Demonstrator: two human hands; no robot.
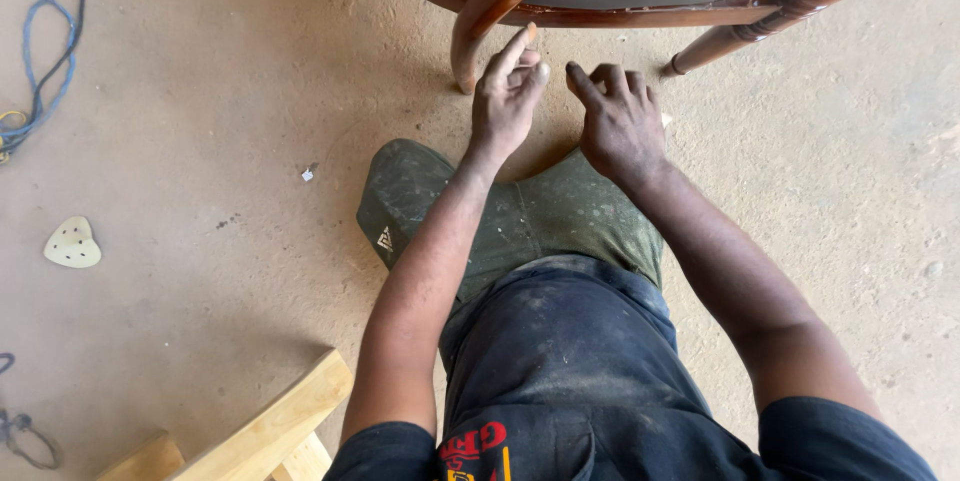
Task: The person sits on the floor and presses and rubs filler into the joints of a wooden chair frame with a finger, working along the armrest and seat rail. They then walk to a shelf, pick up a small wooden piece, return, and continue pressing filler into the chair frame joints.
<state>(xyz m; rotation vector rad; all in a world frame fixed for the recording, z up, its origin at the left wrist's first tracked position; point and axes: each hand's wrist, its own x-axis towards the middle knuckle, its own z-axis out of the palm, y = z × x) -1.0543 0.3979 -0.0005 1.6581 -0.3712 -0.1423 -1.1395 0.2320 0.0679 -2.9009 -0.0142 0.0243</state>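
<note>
Your left hand (505, 106) sits closest, index finger on the curved chair leg (478, 16), other fingers curled, holding nothing. Right hand (620, 121) is loosely bent and empty, just beside it. Leg looks stiff, heavy, glossy and probably slick; grip the curve. Dusty concrete floor (200, 141); sanding pad (72, 243) and cable (45, 61) lie well left.

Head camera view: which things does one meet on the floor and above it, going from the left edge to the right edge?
Blue cable → triangular sanding pad → pale wooden piece → small white scrap → left hand → right hand → turned chair leg.
</note>
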